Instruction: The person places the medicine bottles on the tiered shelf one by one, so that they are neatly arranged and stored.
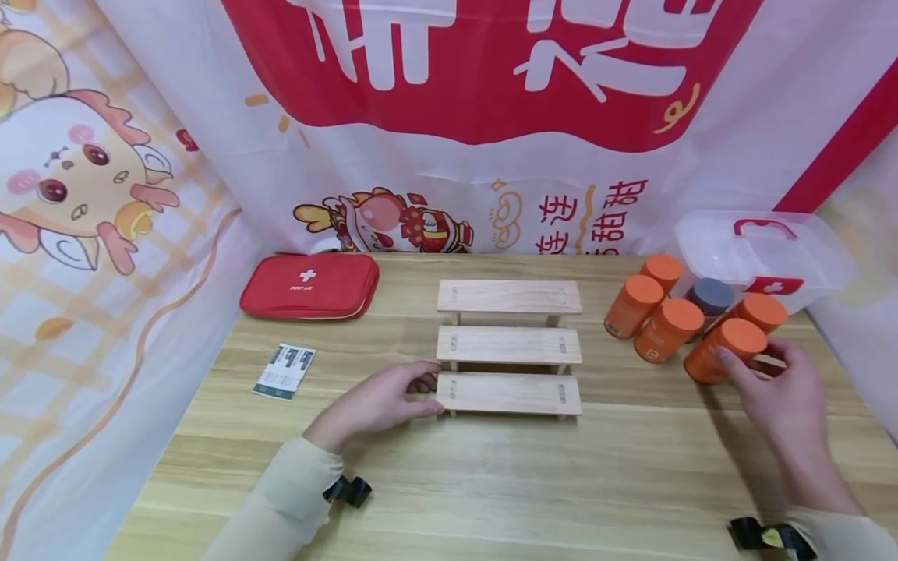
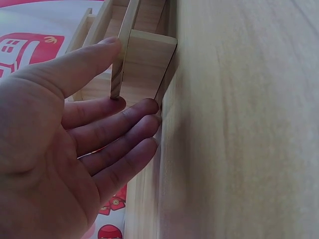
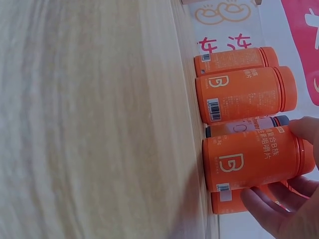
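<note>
A light wooden three-step display rack (image 1: 508, 393) stands mid-table. My left hand (image 1: 375, 399) is at the left end of its lowest step. In the left wrist view, the thumb (image 2: 87, 67) lies over the step's edge with the index finger beneath, pinching it; the other fingers stay loosely extended. On the right, my right hand (image 1: 791, 397) grips the nearest orange supplement bottle (image 1: 717, 357) around its upper part, thumb on one side and fingers on the other. That bottle is upright, and its label (image 3: 232, 162) faces the right wrist camera.
Several more orange bottles (image 1: 669, 331) and one grey-capped bottle (image 1: 711, 298) cluster behind the held one. A clear first-aid box (image 1: 722, 253) with a red handle stands behind them. At left lie a red first-aid pouch (image 1: 309, 288) and a printed card (image 1: 285, 372).
</note>
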Demonstrator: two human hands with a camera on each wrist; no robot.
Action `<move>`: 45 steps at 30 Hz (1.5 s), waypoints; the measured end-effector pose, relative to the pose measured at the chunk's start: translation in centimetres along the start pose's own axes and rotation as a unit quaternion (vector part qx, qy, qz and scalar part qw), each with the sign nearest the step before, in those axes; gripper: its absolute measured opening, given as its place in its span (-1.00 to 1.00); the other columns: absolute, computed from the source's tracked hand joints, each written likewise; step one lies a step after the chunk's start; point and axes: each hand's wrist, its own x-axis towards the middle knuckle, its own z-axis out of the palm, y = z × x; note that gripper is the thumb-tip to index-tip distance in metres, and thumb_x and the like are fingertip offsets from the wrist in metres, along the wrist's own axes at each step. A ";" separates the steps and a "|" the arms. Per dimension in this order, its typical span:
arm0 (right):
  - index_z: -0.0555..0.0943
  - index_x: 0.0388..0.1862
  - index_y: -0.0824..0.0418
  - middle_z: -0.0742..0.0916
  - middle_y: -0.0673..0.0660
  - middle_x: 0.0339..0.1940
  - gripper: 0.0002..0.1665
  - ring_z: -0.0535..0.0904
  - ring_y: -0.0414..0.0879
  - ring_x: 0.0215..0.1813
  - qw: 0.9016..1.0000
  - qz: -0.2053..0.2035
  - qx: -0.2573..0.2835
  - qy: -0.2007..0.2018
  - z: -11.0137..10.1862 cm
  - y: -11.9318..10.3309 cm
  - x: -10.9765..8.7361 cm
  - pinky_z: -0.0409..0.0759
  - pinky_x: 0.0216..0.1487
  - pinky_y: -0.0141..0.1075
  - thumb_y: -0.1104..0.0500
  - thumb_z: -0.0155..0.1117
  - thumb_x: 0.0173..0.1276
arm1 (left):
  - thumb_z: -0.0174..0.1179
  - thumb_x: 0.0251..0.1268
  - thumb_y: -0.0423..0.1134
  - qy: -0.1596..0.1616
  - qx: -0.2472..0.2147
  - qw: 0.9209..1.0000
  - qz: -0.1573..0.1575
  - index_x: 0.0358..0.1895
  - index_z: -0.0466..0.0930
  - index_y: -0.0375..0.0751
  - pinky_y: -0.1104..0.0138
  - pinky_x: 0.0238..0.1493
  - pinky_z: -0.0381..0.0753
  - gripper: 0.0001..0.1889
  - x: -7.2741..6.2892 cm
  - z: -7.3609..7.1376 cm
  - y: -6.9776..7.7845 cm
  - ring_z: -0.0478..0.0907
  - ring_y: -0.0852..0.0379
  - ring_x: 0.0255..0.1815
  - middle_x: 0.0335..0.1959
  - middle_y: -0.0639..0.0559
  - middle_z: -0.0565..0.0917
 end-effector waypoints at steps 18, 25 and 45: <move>0.09 0.79 0.17 0.28 0.38 0.75 0.16 0.35 0.40 0.58 0.999 0.012 0.028 0.013 0.0 0.5 0.2 0.58 -0.39 -0.71 -0.38 0.31 0.49 | 0.49 0.40 -0.06 0.001 -0.017 1.000 0.017 0.46 0.55 -0.20 0.05 0.35 0.71 -0.36 0.0 0.1 -0.2 0.73 0.09 0.18 0.16 0.04 0.79; 0.17 0.77 0.09 0.36 0.31 0.72 0.06 0.43 0.24 0.50 0.997 0.017 0.035 0.065 -0.1 0.1 -0.7 0.55 -0.28 -0.78 -0.30 0.35 0.50 | 0.49 0.41 -0.04 -0.002 -0.014 1.000 0.015 0.45 0.57 -0.16 0.02 0.39 0.69 -0.37 0.1 0.1 -0.3 0.72 0.09 0.22 0.20 0.04 0.78; 0.50 0.55 -0.06 0.57 -0.38 0.21 -0.33 0.47 -0.42 0.11 0.956 -0.135 0.129 0.227 -0.4 -4.2 -4.7 0.53 0.22 -0.67 0.07 0.45 0.50 | 0.47 0.42 0.00 0.000 -0.007 1.000 0.020 0.45 0.57 -0.12 0.00 0.41 0.68 -0.38 0.1 0.2 -0.7 0.71 0.09 0.23 0.21 0.06 0.78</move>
